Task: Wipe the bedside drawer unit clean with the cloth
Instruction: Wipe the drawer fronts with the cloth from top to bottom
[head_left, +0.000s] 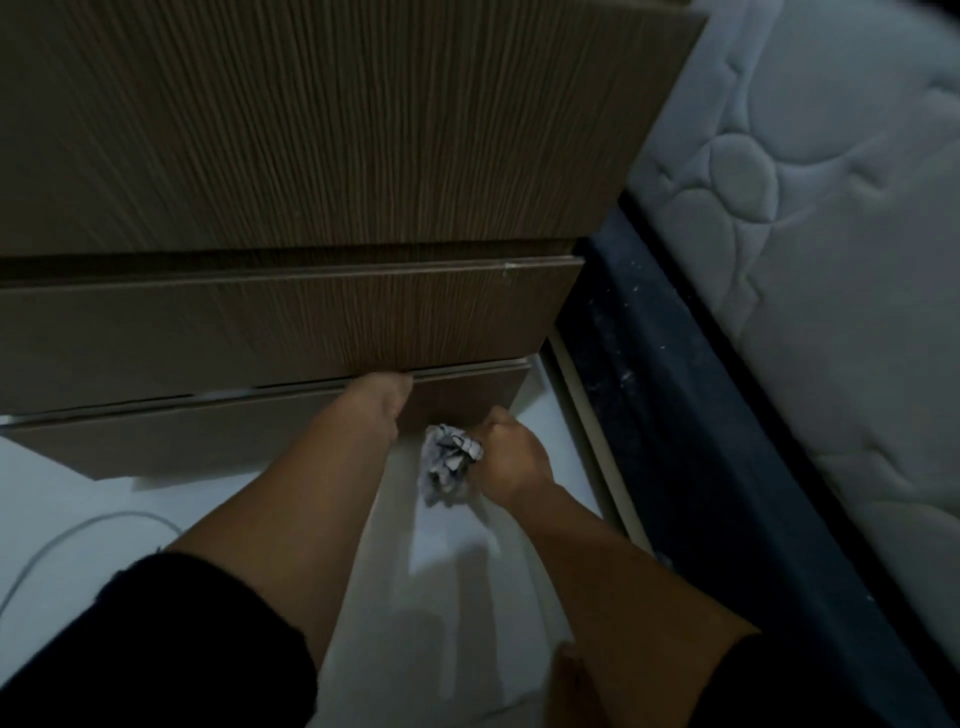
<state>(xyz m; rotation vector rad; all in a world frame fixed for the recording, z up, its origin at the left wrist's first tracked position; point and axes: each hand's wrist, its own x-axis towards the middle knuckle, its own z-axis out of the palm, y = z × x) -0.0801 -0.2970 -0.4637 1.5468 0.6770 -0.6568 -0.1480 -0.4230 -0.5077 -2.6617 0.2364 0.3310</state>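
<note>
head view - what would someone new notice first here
The wood-grain drawer unit fills the upper left, seen from above, with its bottom drawer pulled slightly out. At its lower edge the left hand hooks its fingers into the gap above that drawer, while the right hand grips a crumpled grey cloth just beside it. On the right, a quilted white mattress sits on a dusty dark bed frame.

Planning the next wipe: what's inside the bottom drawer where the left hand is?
Only a thin pale strip shows along the bottom drawer's top edge. The left hand and the drawer above cover the rest. The right hand holds the cloth outside it.
</note>
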